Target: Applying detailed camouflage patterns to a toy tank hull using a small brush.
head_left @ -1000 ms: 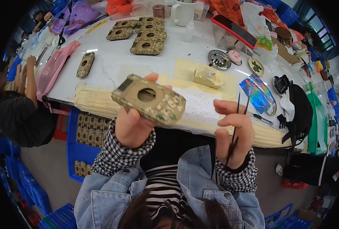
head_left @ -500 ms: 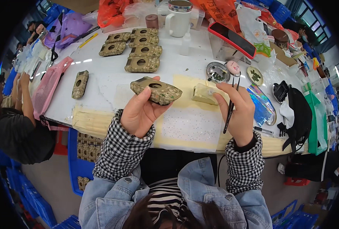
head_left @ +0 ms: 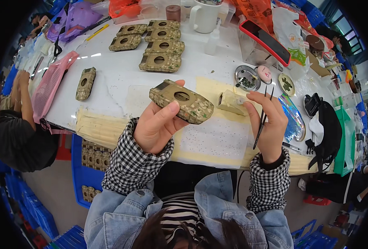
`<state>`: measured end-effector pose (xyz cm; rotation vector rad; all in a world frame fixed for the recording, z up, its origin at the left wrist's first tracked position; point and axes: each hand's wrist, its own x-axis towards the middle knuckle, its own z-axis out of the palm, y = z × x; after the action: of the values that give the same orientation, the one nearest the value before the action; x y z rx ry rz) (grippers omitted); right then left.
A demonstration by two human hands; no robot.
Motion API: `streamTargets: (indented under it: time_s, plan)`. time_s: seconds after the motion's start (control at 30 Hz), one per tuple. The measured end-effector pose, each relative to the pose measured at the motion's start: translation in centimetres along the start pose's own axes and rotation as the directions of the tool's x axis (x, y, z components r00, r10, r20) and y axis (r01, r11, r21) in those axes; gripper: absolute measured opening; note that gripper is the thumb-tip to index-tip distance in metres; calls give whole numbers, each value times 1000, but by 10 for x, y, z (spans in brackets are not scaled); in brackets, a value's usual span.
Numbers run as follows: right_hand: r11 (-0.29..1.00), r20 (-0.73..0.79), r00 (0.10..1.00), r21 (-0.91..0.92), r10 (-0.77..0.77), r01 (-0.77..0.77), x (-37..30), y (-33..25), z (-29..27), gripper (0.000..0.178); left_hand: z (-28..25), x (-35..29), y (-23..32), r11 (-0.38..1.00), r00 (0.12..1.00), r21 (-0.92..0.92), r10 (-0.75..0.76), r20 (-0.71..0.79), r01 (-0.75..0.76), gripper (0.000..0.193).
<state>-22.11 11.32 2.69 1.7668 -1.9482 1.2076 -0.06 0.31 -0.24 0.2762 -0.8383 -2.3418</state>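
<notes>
My left hand [head_left: 155,127] grips a camouflage-patterned toy tank hull [head_left: 183,102] with a round hole in its top, tilted above the table. Black tweezers [head_left: 261,124], points up, lie across the fingers of my right hand [head_left: 269,120]. Its thumb and index finger are at the near right end of a pale yellow taped block [head_left: 230,102], by a small whitish piece I cannot make out. Under both hands a white sheet [head_left: 212,141] dotted with tiny specks lies on the table. Beyond the block, a round metal dish [head_left: 247,78] holds small dark green pieces.
Several more tank hulls [head_left: 160,61] stand at the back, with one [head_left: 85,84] apart on the left. A white mug [head_left: 203,18], a red-cased phone [head_left: 265,42] and a pale dish [head_left: 286,84] surround the work area. Hulls fill part of a blue crate [head_left: 78,166] below; another person [head_left: 21,143] sits left.
The view has shifted slightly, so most things sit a little farther right and higher. The hull in my left hand is nearer and tilted more toward me. My right hand keeps the tweezers by the block.
</notes>
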Motion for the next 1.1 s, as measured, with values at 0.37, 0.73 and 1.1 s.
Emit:
streamTargets:
  time_s: [0.37, 0.73, 1.1]
  plan:
    - [1000, 28, 1000, -23, 11, -10, -4, 4, 1, 16, -1, 0, -1, 1000, 1000, 23, 2, 13, -2, 53]
    - [999, 23, 999, 13, 35, -35, -6, 8, 2, 15, 0, 0, -2, 999, 1000, 33, 4, 14, -5, 56]
    - [999, 4, 999, 14, 38, -38, -7, 8, 1, 15, 2, -1, -2, 998, 1000, 60, -2, 26, 0, 61]
